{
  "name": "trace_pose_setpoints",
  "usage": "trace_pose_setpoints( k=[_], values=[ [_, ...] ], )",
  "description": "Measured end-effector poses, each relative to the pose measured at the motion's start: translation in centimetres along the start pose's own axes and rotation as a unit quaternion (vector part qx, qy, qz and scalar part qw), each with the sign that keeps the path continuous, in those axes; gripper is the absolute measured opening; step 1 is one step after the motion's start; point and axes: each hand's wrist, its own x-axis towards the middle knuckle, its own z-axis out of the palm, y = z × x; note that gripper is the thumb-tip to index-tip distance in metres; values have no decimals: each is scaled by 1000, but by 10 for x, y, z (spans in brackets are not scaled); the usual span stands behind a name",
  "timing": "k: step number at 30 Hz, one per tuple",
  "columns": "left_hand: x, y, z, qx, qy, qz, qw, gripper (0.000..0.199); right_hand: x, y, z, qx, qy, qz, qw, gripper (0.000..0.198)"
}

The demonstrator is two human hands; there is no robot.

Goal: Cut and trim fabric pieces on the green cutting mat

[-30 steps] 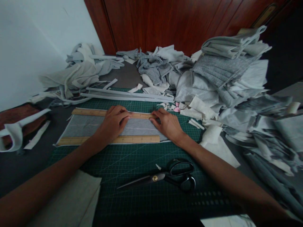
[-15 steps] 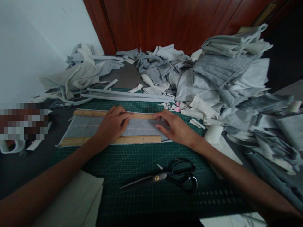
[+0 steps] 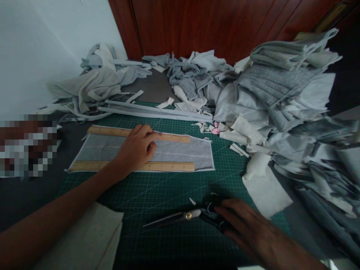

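Note:
A strip of grey fabric (image 3: 204, 153) with pale edges lies across the green cutting mat (image 3: 165, 191). Two wooden rulers rest on it, an upper ruler (image 3: 177, 138) along the far edge and a lower ruler (image 3: 171, 166) along the near one. My left hand (image 3: 137, 146) presses down on the upper ruler, fingers bent and the index finger stretched along the wood. Closer to me, black-handled scissors (image 3: 188, 215) lie on the mat, blades pointing left. My right hand (image 3: 247, 225) has its fingers curled over their handles, partly hiding the loops.
Heaped grey fabric (image 3: 275, 82) rises at the right, with more crumpled cloth (image 3: 92, 82) at the back left. Long pale strips (image 3: 157, 112) lie beyond the rulers. A pale cloth piece (image 3: 84, 236) sits at the front left, another (image 3: 267, 191) right of the mat.
My right hand has left the right end of the upper ruler and come down toward me to the scissors' handles. My left hand stays on the ruler. The view has shifted slightly.

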Motion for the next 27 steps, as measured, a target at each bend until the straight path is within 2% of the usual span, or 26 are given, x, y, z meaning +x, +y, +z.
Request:
trace_pose_setpoints(
  k=[3,7,12,17,19,22,24,26,27],
  values=[
    [0,0,0,3,-1,-1,1000,35,4,0,-1,-31,-3,-18,999,53],
    [1,-1,0,7,5,11,1000,35,22,-3,-19,-63,13,-69,996,51],
    [0,-2,1,8,9,14,1000,35,36,-2,-47,21,-72,-16,997,40],
    [-1,-3,3,-1,23,15,1000,35,27,10,-73,96,-137,20,986,51],
    [-1,-4,4,4,28,22,999,36,21,22,-87,94,-149,28,984,45],
    [-2,-4,5,16,30,32,999,35,13,50,-113,115,-182,38,976,51],
    [-2,-4,4,18,28,38,999,35,3,75,-129,142,-209,93,963,42],
    [-2,-4,4,18,27,39,999,35,-9,103,-140,159,-202,142,956,38],
    [-2,-3,4,18,27,39,999,35,-16,118,-143,153,-170,149,962,41]
  ],
)
